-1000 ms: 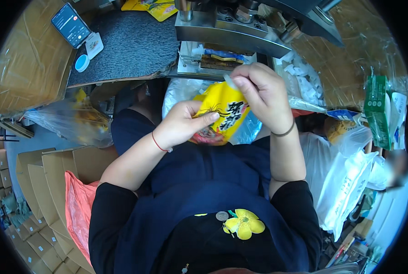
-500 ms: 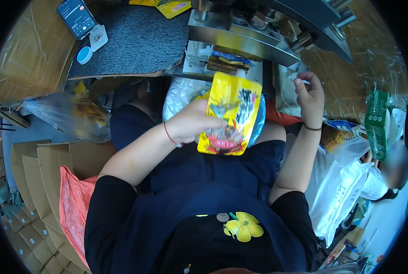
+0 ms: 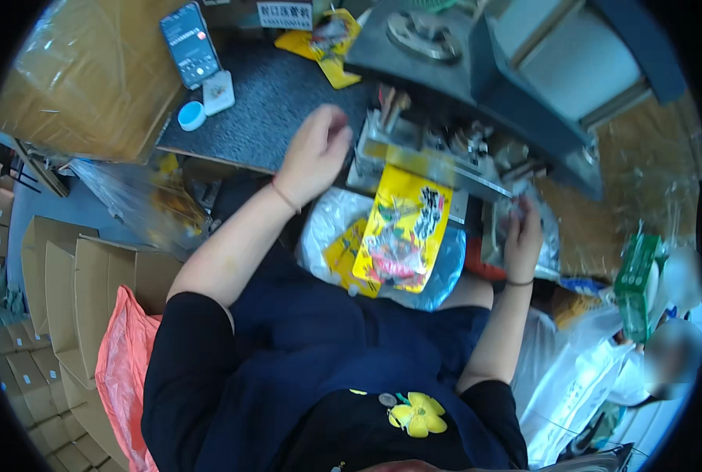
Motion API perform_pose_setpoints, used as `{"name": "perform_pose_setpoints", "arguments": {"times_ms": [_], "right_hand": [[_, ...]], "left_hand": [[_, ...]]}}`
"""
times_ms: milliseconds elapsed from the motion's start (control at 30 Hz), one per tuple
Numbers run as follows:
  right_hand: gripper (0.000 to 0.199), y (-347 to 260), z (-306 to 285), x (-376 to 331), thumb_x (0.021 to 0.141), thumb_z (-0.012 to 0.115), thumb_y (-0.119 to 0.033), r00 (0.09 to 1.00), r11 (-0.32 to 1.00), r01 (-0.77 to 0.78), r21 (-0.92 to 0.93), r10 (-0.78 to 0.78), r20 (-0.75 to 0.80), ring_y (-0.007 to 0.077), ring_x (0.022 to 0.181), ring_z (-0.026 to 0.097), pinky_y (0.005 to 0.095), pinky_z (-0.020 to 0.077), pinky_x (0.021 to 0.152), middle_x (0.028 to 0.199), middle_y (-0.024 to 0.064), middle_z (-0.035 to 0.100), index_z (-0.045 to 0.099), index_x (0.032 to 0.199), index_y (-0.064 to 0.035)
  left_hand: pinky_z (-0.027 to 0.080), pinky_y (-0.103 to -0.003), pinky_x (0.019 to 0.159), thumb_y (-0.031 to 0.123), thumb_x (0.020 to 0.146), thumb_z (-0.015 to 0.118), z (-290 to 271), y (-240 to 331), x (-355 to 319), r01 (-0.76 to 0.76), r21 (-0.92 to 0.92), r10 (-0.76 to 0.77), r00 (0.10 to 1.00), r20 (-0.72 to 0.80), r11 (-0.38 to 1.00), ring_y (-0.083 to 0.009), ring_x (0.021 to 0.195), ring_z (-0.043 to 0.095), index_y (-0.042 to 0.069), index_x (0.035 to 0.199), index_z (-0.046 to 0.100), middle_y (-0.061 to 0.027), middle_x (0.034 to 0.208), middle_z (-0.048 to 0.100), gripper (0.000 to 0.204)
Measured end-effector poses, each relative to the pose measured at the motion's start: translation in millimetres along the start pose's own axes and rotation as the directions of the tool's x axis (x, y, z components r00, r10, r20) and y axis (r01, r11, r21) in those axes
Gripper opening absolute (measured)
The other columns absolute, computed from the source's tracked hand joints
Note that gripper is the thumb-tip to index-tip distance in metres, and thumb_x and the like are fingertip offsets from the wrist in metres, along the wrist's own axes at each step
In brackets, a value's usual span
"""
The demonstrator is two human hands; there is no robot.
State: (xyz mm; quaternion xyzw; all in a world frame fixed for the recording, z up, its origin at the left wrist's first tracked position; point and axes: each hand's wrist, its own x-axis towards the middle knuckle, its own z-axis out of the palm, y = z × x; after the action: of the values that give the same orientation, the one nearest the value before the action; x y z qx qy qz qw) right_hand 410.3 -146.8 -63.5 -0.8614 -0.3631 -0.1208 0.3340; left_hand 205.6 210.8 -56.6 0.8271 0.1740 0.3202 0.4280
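A yellow snack pouch [image 3: 402, 236] hangs upright with its top edge in the jaw of a grey sealing machine [image 3: 445, 157], above my lap. My left hand [image 3: 313, 153] hovers just left of the machine over a dark mat [image 3: 264, 110], fingers loosely curled with nothing seen in them. My right hand [image 3: 521, 240] is lower, right of the pouch, its fingers in crinkled clear plastic [image 3: 543, 228]; whether it grips anything is hidden. A clear bag [image 3: 327, 236] holding more yellow pouches lies in my lap behind the hanging one.
On the mat lie a phone [image 3: 189, 43], a small white case [image 3: 219, 92] and a round blue-white cap [image 3: 191, 116]. Flat cardboard boxes [image 3: 60, 275] and an orange bag [image 3: 127, 370] are at left. A green box [image 3: 638, 283] and another person [image 3: 673, 354] are at right.
My left hand let go of the yellow pouch and rose to the left of the machine. The pouch now hangs from the machine's jaw. My right hand dropped down to the clear plastic.
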Motion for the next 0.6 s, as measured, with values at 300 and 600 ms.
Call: {"name": "perform_pose_setpoints", "arguments": {"times_ms": [300,600], "right_hand": [[0.030,-14.3,16.8,0.7,0.101,0.056,-0.012,0.994,1.000,-0.014,0.011,0.015,-0.109,0.0320,0.106,0.068,0.0387,0.0527,0.090,0.116,0.0219,0.068,0.060,0.126,0.0045],[0.020,-26.8,8.2,-9.4,0.099,0.059,-0.010,0.983,0.994,-0.080,-0.071,0.067,-0.172,0.0291,0.085,0.066,0.0362,0.0514,0.079,0.099,0.0189,0.067,0.062,0.112,0.0036]], "left_hand": [[0.031,-0.061,0.114,0.034,0.097,0.039,-2.5,-95.7,212.5,-0.307,0.644,0.159,0.947,0.278,0.701,-0.0329,0.149,0.031,0.015,0.135,0.060,-0.0082,0.144,0.054,0.048],[0.028,-0.047,0.118,0.045,0.097,0.047,8.9,-124.5,269.3,-0.212,0.757,0.024,0.968,0.252,0.619,-0.0358,0.137,0.041,0.002,0.129,0.062,-0.0178,0.137,0.054,0.056]]}}
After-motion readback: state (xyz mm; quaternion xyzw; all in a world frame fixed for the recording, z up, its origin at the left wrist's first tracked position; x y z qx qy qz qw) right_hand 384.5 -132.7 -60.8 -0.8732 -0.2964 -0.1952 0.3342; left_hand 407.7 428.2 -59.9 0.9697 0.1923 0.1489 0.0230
